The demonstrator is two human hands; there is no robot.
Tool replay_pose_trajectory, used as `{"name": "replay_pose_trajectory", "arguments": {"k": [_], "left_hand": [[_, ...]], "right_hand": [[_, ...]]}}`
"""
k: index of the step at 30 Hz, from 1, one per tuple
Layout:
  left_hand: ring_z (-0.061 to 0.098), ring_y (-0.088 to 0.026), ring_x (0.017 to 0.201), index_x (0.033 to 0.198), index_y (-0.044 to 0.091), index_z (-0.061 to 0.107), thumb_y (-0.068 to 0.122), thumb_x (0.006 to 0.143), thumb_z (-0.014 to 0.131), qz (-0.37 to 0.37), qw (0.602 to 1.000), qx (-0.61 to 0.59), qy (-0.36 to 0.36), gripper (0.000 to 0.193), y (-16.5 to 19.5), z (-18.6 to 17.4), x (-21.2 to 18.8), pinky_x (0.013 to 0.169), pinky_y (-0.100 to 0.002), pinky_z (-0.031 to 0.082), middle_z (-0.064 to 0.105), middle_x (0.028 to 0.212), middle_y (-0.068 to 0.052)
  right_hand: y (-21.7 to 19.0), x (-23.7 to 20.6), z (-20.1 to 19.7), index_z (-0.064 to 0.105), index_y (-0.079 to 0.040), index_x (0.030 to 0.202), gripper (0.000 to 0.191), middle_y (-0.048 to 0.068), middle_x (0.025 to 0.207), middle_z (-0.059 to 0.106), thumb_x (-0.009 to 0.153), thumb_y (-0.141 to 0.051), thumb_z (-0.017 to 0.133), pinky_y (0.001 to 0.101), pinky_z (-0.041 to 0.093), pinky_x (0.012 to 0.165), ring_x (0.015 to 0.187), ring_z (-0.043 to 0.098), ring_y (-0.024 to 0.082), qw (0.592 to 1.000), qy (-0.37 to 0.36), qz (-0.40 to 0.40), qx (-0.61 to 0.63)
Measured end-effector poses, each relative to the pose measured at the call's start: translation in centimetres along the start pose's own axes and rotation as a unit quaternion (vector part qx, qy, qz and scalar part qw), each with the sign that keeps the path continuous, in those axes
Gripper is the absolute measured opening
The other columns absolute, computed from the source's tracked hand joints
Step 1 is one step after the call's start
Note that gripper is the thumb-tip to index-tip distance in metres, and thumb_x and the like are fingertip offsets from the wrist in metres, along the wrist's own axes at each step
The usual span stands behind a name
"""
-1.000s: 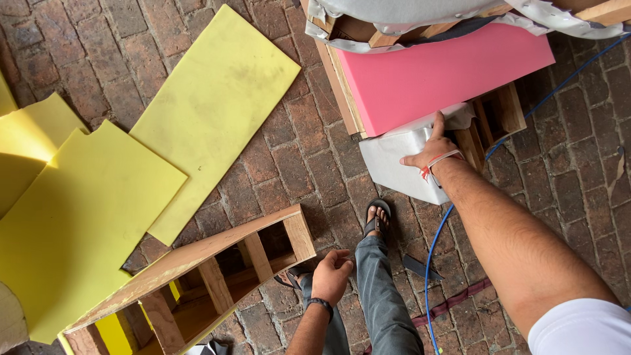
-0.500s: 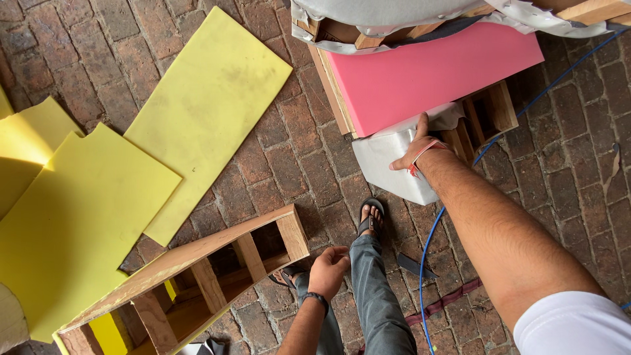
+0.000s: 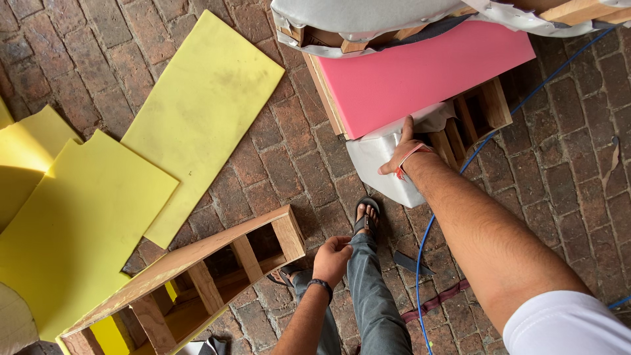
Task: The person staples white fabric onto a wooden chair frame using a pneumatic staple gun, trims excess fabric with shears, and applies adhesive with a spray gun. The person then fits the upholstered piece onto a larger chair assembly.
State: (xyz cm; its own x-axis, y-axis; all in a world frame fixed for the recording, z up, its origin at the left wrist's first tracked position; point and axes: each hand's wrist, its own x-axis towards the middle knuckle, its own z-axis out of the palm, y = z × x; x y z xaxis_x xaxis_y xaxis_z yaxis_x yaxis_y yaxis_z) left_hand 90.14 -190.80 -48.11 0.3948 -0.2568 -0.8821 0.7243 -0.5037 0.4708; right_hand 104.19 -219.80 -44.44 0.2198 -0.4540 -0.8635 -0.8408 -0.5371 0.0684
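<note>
My right hand (image 3: 402, 155), a red band at its wrist, reaches forward to a pale grey fabric sheet (image 3: 376, 165) hanging under a pink foam slab (image 3: 420, 75). Its fingers grip the fabric's edge and its thumb points up at the foam. The foam lies on a wooden frame (image 3: 483, 108). My left hand (image 3: 332, 258), with a dark wristband, is curled into a loose fist beside my knee, close to the corner of a second wooden frame (image 3: 217, 253). Nothing shows in that fist.
Yellow foam sheets (image 3: 197, 112) (image 3: 72, 223) lie on the brick floor (image 3: 565, 151) to the left. A blue cable (image 3: 434, 223) runs past my sandalled foot (image 3: 367, 217). More grey fabric and timber (image 3: 368, 20) pile up at the top.
My right hand has slid a little left and down along the grey fabric, its fingers closing on the edge. The left hand has stayed beside the knee.
</note>
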Motion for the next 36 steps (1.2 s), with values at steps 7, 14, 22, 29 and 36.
{"name": "replay_pose_trajectory", "arguments": {"k": [7, 14, 22, 29, 36], "left_hand": [[0.073, -0.016, 0.105, 0.123, 0.010, 0.070, 0.019, 0.092, 0.067, -0.002, 0.999, 0.044, -0.021, 0.033, 0.1, 1.3, 0.3, 0.095, -0.030, 0.057, 0.076, 0.112, -0.006], [0.073, -0.014, 0.103, 0.121, 0.011, 0.072, 0.020, 0.089, 0.068, -0.003, 0.994, 0.106, -0.014, 0.033, -1.1, 1.9, -0.8, 0.094, -0.028, 0.056, 0.077, 0.109, -0.004], [0.072, -0.015, 0.108, 0.121, 0.011, 0.072, 0.020, 0.090, 0.067, -0.010, 0.991, 0.131, -0.009, 0.033, -1.2, 1.7, -0.8, 0.097, -0.029, 0.055, 0.077, 0.115, -0.004], [0.072, -0.016, 0.110, 0.124, 0.012, 0.070, 0.021, 0.091, 0.065, -0.021, 0.991, 0.132, -0.015, 0.034, 0.0, 2.1, -1.0, 0.099, -0.030, 0.056, 0.076, 0.117, -0.005], [0.072, -0.015, 0.110, 0.123, 0.013, 0.071, 0.019, 0.090, 0.064, -0.022, 0.990, 0.139, -0.021, 0.034, 0.8, 2.6, -1.3, 0.099, -0.030, 0.056, 0.076, 0.116, -0.004]], "right_hand": [[0.4, 0.4, 0.4, -0.041, -0.027, 0.154, 0.159, 0.025, 0.168, 0.022, 0.071, -0.030, 0.094, 0.0568, 0.029, 0.123, 0.152, 0.034, 0.042, 0.999, -0.006, -0.007, 0.032], [0.7, 0.3, 0.4, -0.042, -0.027, 0.153, 0.157, 0.027, 0.167, 0.023, 0.073, -0.032, 0.094, 0.0587, 0.030, 0.122, 0.151, 0.033, 0.044, 0.999, -0.020, -0.012, 0.023], [0.7, 0.1, 0.4, -0.042, -0.027, 0.152, 0.156, 0.027, 0.167, 0.022, 0.074, -0.034, 0.093, 0.0576, 0.030, 0.122, 0.151, 0.033, 0.044, 0.999, -0.024, -0.014, 0.028], [0.8, 0.7, 0.6, -0.043, -0.028, 0.151, 0.158, 0.027, 0.166, 0.023, 0.073, -0.031, 0.094, 0.0605, 0.030, 0.121, 0.151, 0.033, 0.044, 0.999, -0.031, -0.014, 0.035], [0.9, 1.3, 0.8, -0.043, -0.028, 0.152, 0.159, 0.028, 0.166, 0.025, 0.072, -0.027, 0.094, 0.0641, 0.032, 0.119, 0.149, 0.035, 0.045, 0.998, -0.039, -0.006, 0.053]]}}
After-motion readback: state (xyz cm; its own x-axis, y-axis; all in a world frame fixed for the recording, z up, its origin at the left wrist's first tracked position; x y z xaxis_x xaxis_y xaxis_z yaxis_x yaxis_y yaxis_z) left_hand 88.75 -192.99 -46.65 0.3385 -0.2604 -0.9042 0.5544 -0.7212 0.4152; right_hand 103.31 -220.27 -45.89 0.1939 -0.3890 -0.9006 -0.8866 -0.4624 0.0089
